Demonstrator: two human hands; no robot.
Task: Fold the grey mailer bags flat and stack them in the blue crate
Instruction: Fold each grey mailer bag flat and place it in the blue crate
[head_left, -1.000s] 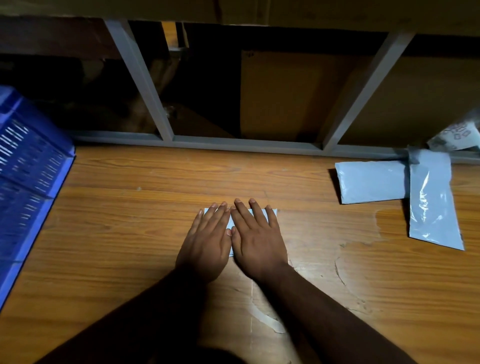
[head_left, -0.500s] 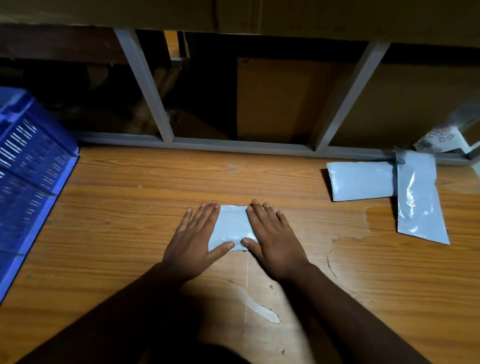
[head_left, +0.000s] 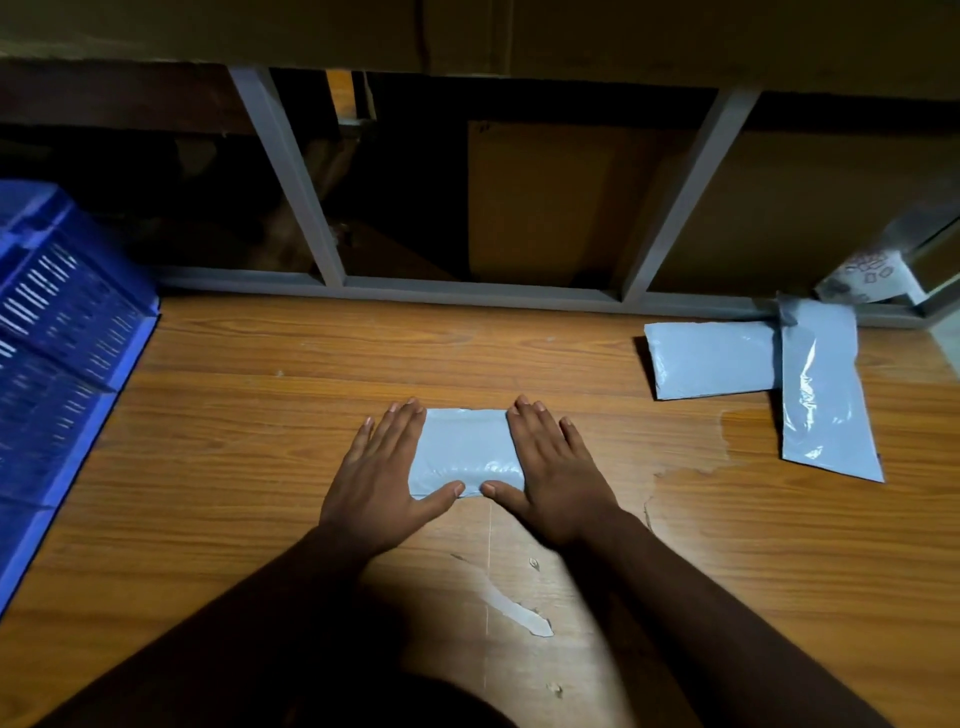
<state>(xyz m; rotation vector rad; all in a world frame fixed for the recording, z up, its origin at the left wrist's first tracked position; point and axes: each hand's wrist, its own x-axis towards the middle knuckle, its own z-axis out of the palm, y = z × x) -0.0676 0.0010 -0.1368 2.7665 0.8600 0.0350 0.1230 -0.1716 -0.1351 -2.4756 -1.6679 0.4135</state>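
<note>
Grey folded mailer bag (head_left: 465, 451) lies flat at the middle of the wooden table (head_left: 260, 441), pinned from both sides. Left hand (head_left: 382, 480) rests palm-down, fingers spread and extended, covering the bag's left edge; its thumb lies along the near edge. Right hand (head_left: 556, 478) mirrors it on the right edge, also flat and unclenched, thumb tip pointing inward, close to the left thumb but apart from it. Neither hand grasps; both press.

Blue crate (head_left: 57, 364), slatted sides, sits at the table's left end, well apart from the hands. Its contents cannot be seen.

Far right, by the grey metal frame (head_left: 467, 291) at the table's back: two unfolded mailer bags (head_left: 717, 358), one lying crosswise, the other lengthwise and overlapping its right end. Table veneer is chipped near the right forearm. A pale torn scrap (head_left: 514, 613) lies between the forearms.
</note>
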